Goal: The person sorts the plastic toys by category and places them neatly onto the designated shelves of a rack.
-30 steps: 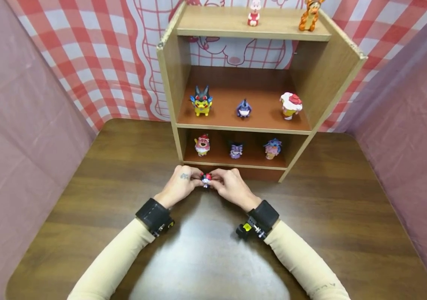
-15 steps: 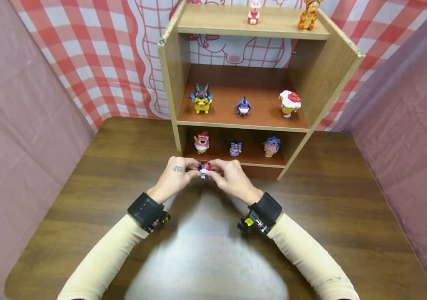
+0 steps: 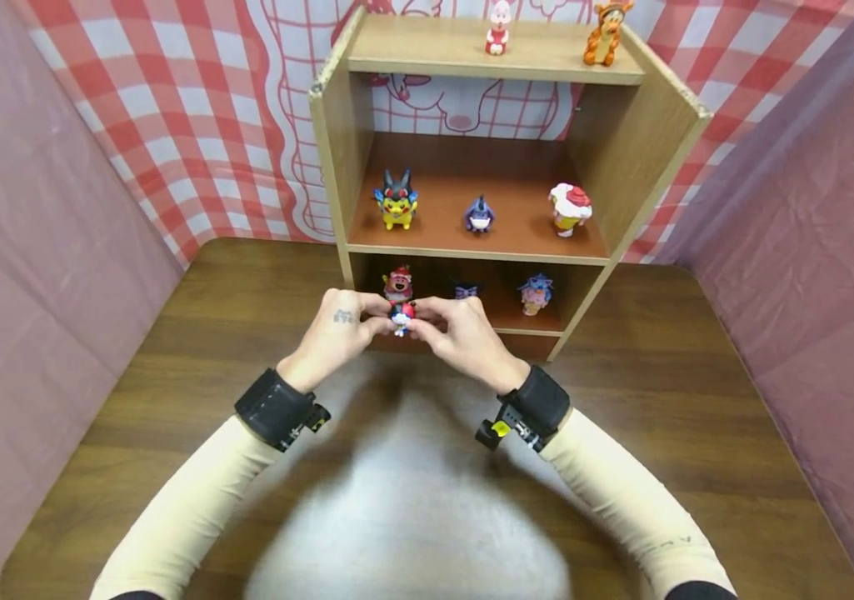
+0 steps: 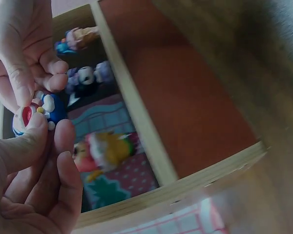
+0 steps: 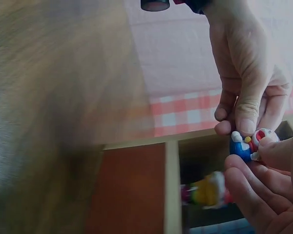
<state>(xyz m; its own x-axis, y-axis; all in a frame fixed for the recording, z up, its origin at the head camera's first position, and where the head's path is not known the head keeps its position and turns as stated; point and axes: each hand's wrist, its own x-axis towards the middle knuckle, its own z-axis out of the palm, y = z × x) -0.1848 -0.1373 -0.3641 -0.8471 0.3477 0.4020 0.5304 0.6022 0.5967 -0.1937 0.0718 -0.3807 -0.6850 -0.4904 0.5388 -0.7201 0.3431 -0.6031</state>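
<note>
Both hands pinch one small Doraemon figurine, blue and white with a black-and-red top. My left hand holds its left side between thumb and fingers, and my right hand its right side. In the left wrist view the figurine's blue body and red mouth show between the thumbs. The right wrist view shows a yellow bell on the figurine. It hangs above the table, in front of the shelf's lowest compartment. Just behind it stands a pink bear figurine, partly covered by the hands.
The wooden shelf stands at the table's back. A purple figurine, half hidden, and an ice-cream figurine share the bottom compartment. Above are a yellow Pikachu, a blue donkey and a white-topped figurine. Piglet and Tigger top it.
Both hands have risen from near the tabletop toward the bottom compartment, carrying the figurine. They now cover part of the bear and purple figurines. The grip looks the same.
</note>
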